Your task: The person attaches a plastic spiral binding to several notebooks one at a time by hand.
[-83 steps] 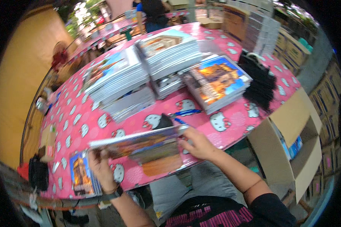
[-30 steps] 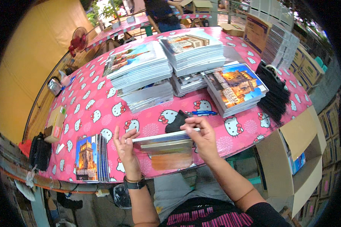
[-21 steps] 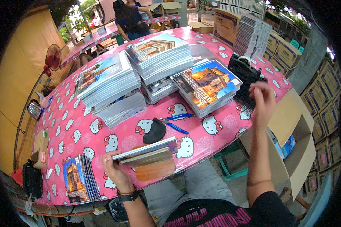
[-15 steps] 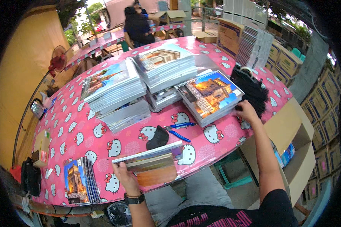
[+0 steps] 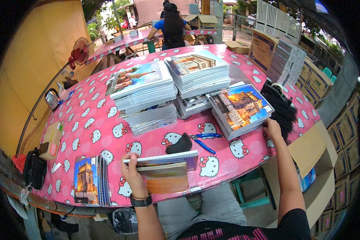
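Note:
My left hand [image 5: 133,173] grips the left end of a spiral-bound book [image 5: 168,158], thumb over its top edge. The book stands on its edge against a tan and brown block [image 5: 166,176] at the table's near side. My right hand [image 5: 273,130] is closed at the near right corner of a stack of spiral-bound books [image 5: 242,106]. Its fingertips are partly hidden beside a bundle of thin black strands [image 5: 282,110], so what they hold I cannot make out. Blue-handled pliers [image 5: 206,142] and a curved black piece [image 5: 179,145] lie between my hands.
Tall stacks of books [image 5: 142,86] fill the middle of the pink table. Several bound books [image 5: 90,180] lie overlapped at the near left. An open carton [image 5: 314,172] stands by my right arm. A person [image 5: 172,30] sits at a farther table.
My view has shifted, so the table sits farther right in the picture. The left hand still grips the upright book; the right hand stays by the stack's corner.

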Demonstrator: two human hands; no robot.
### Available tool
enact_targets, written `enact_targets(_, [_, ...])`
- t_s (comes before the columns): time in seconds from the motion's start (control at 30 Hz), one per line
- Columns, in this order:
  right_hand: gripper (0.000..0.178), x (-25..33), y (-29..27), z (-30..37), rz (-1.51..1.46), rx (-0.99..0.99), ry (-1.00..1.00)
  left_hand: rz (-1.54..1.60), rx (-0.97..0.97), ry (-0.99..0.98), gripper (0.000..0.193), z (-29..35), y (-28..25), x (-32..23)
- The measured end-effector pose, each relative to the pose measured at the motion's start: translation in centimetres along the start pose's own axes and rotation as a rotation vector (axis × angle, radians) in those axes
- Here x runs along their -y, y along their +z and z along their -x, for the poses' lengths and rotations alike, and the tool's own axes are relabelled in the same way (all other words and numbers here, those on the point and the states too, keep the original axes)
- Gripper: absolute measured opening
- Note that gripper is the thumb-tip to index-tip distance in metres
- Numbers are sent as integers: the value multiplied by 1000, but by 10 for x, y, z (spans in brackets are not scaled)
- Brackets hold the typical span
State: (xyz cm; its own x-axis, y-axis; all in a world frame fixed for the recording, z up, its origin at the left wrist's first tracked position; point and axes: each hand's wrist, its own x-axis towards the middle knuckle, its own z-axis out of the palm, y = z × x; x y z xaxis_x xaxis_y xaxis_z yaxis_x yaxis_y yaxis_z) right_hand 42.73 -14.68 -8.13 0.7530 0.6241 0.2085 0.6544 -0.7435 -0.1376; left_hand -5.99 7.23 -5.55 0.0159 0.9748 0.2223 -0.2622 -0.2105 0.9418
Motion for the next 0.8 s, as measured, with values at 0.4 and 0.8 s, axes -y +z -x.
enact_targets(0.4, [18, -18, -57, -34, -113, -186, -32, 15, -87, 142, 21, -13, 11, 15])
enact_targets(0.8, [31, 156, -122, 135, -1070, 45, -583, -627, -237, 561, 44, -23, -16, -18])
